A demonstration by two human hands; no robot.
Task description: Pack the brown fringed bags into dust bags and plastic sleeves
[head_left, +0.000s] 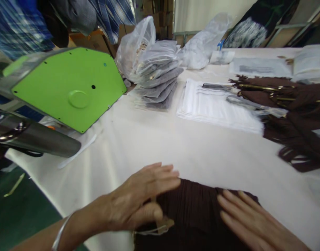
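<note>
Pressing one brown garment (pixel 193 212) | two hands, left (pixel 139 198) and right (pixel 251 219), open flat | one green machine (pixel 68 87)

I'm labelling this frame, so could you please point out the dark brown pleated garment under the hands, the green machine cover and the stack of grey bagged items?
dark brown pleated garment (pixel 193 212), head view, on the pleats between the hands.
green machine cover (pixel 68 87), head view, on its flat face.
stack of grey bagged items (pixel 160 75), head view, mid-stack.
</note>
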